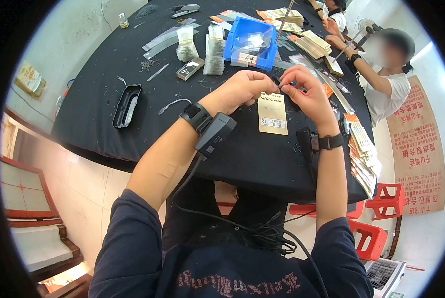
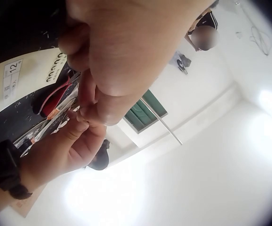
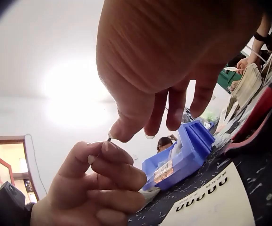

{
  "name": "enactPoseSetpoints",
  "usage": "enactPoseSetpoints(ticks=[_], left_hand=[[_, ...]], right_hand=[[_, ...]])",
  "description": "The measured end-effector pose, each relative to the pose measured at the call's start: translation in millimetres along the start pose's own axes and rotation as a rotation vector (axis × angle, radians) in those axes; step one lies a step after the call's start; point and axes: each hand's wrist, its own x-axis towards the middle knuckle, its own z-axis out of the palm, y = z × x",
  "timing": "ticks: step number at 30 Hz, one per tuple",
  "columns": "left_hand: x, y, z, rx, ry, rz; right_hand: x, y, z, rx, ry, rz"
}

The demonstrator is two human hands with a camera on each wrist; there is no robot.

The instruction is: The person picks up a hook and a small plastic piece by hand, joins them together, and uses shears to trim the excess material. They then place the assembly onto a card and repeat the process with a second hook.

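Both hands meet over the near part of the black table, fingertips together. My left hand (image 1: 242,90) pinches a tiny dark piece (image 3: 109,139) between thumb and forefinger, with a thin strand trailing from it. From the other side my right hand (image 1: 306,92) pinches at the same piece, its other fingers held apart. The piece is too small to tell its kind. Just below lies a cream card (image 1: 273,116) marked 12, with a row of small black hooks (image 3: 202,197) along its far end.
Beyond the hands stand a blue bin (image 1: 252,42) holding clear bags, and bundles of clear packets (image 1: 214,52). A small box (image 1: 189,68) and black case (image 1: 127,107) lie leftward. Stacked cards (image 1: 362,154) line the right edge near a red-handled tool (image 3: 263,117). Other people sit beyond.
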Motion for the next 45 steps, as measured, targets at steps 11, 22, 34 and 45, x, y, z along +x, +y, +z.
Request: enactPoseSetpoints(ticks=[11, 22, 34, 45], left_hand=[[0.6, -1.1, -2.0, -0.076, -0.078, 0.047], [3.4, -2.6, -5.2, -0.084, -0.08, 0.071], [4.4, -2.4, -5.0, -0.07, 0.0, 0.081], [7.9, -6.9, -5.8, -0.051, 0.029, 0.071]], right_hand=[[1.7, -2.2, 2.3, -0.046, 0.035, -0.082], [0.0, 6.1, -16.3, -0.168, 0.175, 0.036], [-23.4, 63.7, -47.5, -0.333, 0.174, 0.608], [-16.0, 44.5, -28.4, -0.507, 0.063, 0.756]])
